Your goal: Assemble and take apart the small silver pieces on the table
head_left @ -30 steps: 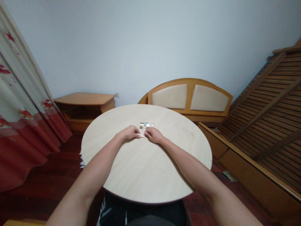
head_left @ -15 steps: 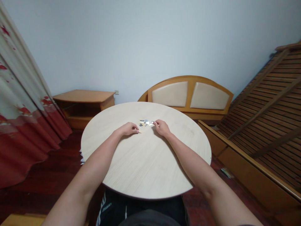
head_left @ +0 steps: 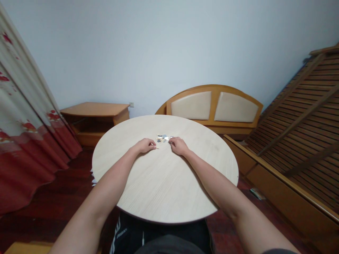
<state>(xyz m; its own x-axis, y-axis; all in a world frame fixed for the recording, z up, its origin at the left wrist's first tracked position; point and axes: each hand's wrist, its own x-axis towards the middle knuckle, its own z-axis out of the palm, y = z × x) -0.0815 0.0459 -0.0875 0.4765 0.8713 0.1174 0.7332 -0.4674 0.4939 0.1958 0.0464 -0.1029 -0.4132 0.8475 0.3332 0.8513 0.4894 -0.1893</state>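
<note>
Head view, from the left: a red-and-cream floral curtain [head_left: 26, 106] hangs beside a low wooden corner cabinet [head_left: 95, 109], with dark red flooring [head_left: 53, 183] beneath them. A round pale wood table [head_left: 164, 187] fills the middle. The left hand [head_left: 144, 145] lies curled, its fingers drawn narrow, just short of the table's centre. A small pale strip [head_left: 157, 147] sticks out at its fingertips, though whether it is gripped or only touched I cannot tell. Just right of that, a little cluster of small flat pieces [head_left: 163, 138], grey, white and yellowish, sits near the table's centre, too small to identify. The right hand [head_left: 179, 146] rests at the cluster's right side, fingertips narrowed, touching it or nearly so; nothing held shows there. The step in hand reads as close fingertip work at this cluster, and any further move among such small pieces would call for a fine, narrow pinch. Beyond the table stands a padded wooden headboard [head_left: 214, 106], and at far right a slatted bed base [head_left: 299, 116] leans above a wooden bed frame [head_left: 280, 190].
</note>
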